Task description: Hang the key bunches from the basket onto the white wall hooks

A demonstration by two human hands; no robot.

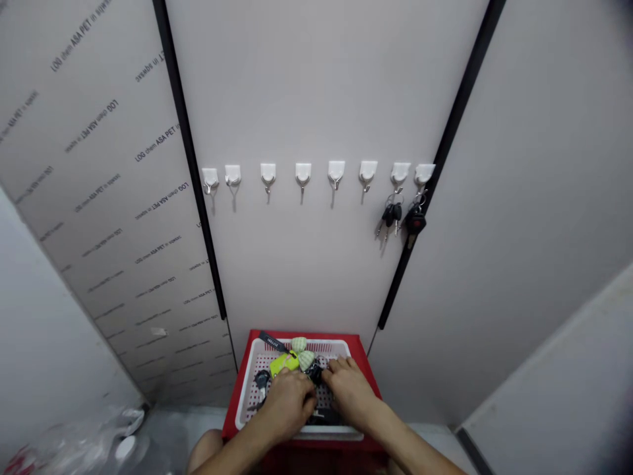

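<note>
L hand (293,399) & R hand (349,389) both down in white basket (341,432); L fingers curled, R fingers bent at black keys (314,373), can't tell how far open or if either grips. Black keys mid-basket, btwn hands, just beside checked bow (306,359), nr yellow-green tag (281,363). Basket on red stand (364,356). Wall (306,264) above: row of 8 white hooks (336,170), 2 rightmost w/ hung key bunches (416,223)

Bare left hand (291,398) and right hand (350,388) at a white basket (330,433), left forearm (247,439) and right forearm (403,435) uncovered; near the basket's lower-left corner, what appears to be a bare knee (206,446).
</note>
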